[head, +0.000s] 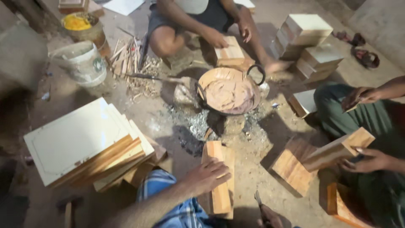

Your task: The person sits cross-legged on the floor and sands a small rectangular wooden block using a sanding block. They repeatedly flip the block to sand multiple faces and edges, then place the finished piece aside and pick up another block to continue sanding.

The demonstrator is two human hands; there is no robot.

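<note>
Just in front of the round metal pan of pinkish-brown paste [230, 90], the person's left hand [206, 175] is pressing spread fingers flat on a stiff, seemingly light orange-brown wooden block [217, 177], best gripped by its long edges, while the right hand [270, 217], near that pan's front too, is too cropped to read.

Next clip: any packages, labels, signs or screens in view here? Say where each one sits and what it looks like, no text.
White bucket: upper left on the floor, round, grimy, with a small green patch that may be a label, too blurred to tell.
Brown tub: behind the bucket, round, holding yellow material.
No signs or screens show.
</note>
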